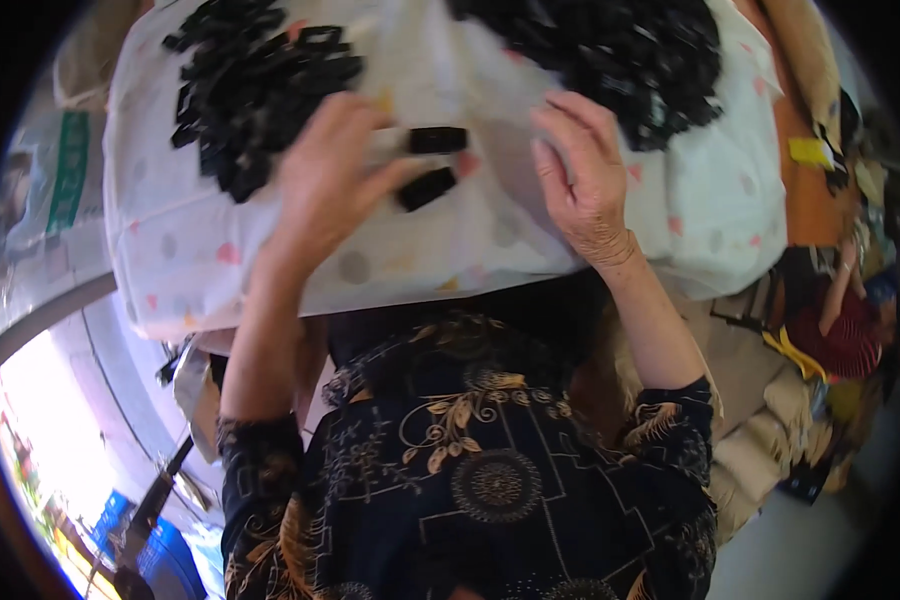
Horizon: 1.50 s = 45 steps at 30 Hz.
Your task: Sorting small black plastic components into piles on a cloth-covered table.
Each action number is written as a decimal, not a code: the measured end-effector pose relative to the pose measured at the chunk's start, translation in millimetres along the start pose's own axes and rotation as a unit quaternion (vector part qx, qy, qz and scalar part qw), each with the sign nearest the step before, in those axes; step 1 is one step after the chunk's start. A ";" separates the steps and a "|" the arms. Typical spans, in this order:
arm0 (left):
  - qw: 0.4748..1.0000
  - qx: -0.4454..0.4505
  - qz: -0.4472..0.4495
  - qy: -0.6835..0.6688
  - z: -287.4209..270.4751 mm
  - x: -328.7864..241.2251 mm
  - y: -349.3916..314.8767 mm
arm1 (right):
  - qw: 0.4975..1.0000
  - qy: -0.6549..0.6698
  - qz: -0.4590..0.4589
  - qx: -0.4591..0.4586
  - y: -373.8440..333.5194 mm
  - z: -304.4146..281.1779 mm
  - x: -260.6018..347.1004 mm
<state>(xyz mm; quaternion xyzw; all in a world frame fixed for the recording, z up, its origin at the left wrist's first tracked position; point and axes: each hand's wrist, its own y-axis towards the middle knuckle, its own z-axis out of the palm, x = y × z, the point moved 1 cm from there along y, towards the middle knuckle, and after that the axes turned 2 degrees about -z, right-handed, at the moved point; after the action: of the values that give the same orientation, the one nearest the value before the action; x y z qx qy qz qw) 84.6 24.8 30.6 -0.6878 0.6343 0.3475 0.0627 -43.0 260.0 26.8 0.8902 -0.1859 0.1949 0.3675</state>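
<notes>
On the white cloth, two small black rectangular pieces lie in front of me: one black piece [437,140] farther away, the other black piece [427,188] nearer and tilted. My left hand [325,180] is just left of them, a little blurred, its thumb and fingers spread apart. Its thumb reaches to the nearer piece; whether it touches cannot be made out. To their right, my right hand [582,175] hovers with fingers loosely curved, thumb apart, and nothing in it. A heap of similar black pieces [255,95] spreads beyond my left hand, and a larger black heap [625,60] lies beyond my right.
The patterned white cloth [510,225] covers the work surface, its front edge close to my body. A wrapped bundle with a green stripe [68,170] stands at the left. At far right are a yellow object [812,152] and another person in a dark red top [840,325].
</notes>
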 end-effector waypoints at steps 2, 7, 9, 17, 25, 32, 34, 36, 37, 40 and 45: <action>0.995 -0.042 -0.034 0.083 -11.6 7.9 -4.4 | 0.993 -0.051 0.040 -0.100 -14.8 -22.4 -14.4; 0.976 -0.004 -0.053 0.211 -19.0 31.6 -2.7 | 0.965 -0.147 0.208 -0.064 -36.3 -68.5 -47.3; 0.969 0.014 -0.043 0.242 -21.1 32.2 -4.7 | 0.963 -0.192 0.189 -0.001 -39.1 -73.7 -53.5; 0.968 -0.052 -0.032 0.244 -9.9 37.5 1.6 | 0.967 -0.158 0.185 0.074 -42.1 -80.8 -53.7; 0.976 -0.067 -0.006 0.209 -9.7 29.2 -0.2 | 0.974 0.046 0.179 0.131 -24.6 -39.7 -35.9; 0.999 -0.029 0.040 0.005 21.9 -6.4 39.3 | 0.981 -0.001 0.131 0.143 -9.4 -30.0 -24.5; 0.998 0.018 0.048 -0.020 36.1 -3.5 46.8 | 0.985 -0.013 0.122 0.123 -9.0 -30.8 -24.7; 0.998 0.043 0.036 -0.042 40.9 -2.8 48.3 | 0.984 -0.019 0.125 0.124 -10.0 -31.9 -26.4; 0.996 0.070 0.025 -0.056 42.6 -2.2 49.0 | 0.985 -0.019 0.126 0.120 -10.1 -32.1 -27.0; 0.988 0.062 -0.047 -0.130 42.6 0.0 45.2 | 0.974 -0.030 0.172 0.144 -5.9 -34.5 -20.4; 0.988 0.085 -0.052 -0.121 40.3 5.8 46.1 | 0.967 -0.131 0.088 0.202 -3.5 -37.4 -4.3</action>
<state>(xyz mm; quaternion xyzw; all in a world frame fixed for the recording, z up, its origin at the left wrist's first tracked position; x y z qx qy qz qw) 26.1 32.6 13.4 -0.6650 0.6125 0.3689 0.2156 -52.9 290.3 47.2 0.9440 -0.2665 0.1416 0.1337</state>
